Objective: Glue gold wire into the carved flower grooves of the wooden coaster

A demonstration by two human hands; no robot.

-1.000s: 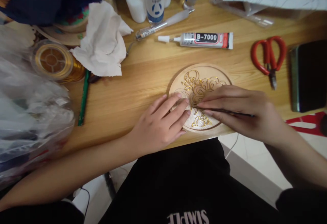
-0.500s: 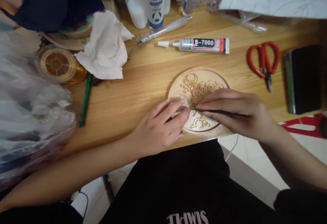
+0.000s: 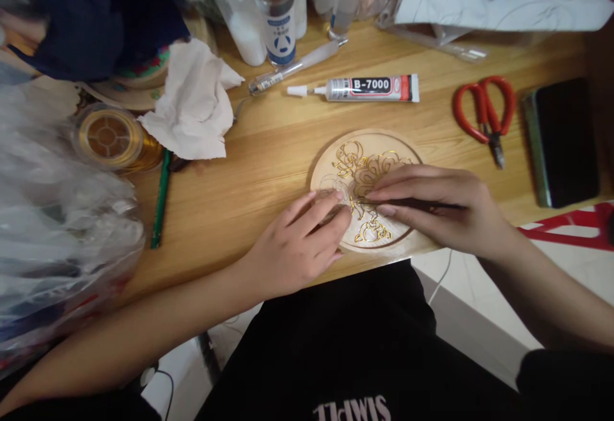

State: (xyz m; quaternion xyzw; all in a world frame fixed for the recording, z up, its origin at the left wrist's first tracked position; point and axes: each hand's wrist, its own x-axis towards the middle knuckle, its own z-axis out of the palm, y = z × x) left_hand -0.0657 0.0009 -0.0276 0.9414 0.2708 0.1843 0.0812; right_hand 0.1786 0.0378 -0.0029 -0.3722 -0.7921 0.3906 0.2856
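A round wooden plate (image 3: 330,152) with a raised rim lies near the table's front edge. Golden wire outlines (image 3: 373,232) follow a drawn floral pattern on its face; part of the pencil drawing at its left has no wire. My left hand (image 3: 300,242) rests over the plate's left side, fingers somewhat apart and bent, fingertips touching the surface. My right hand (image 3: 444,206) is closed in a pinch on slim dark tweezers (image 3: 432,205), mostly hidden by the fingers. Their tip is at the middle of the pattern, close to the left fingertips.
Behind the plate lie a B-7000 glue tube (image 3: 371,87) and a pen (image 3: 297,66), with bottles (image 3: 278,24) farther back. Red-handled cutters (image 3: 487,117) and a phone (image 3: 561,142) are at right. Leftward are crumpled tissue (image 3: 192,104), a wire spool (image 3: 110,136), a green pencil (image 3: 160,200) and plastic bags (image 3: 62,229).
The camera view has shifted slightly, moving the table items a little left and down. Both hands stay at the plate, and the right fingers have moved only slightly.
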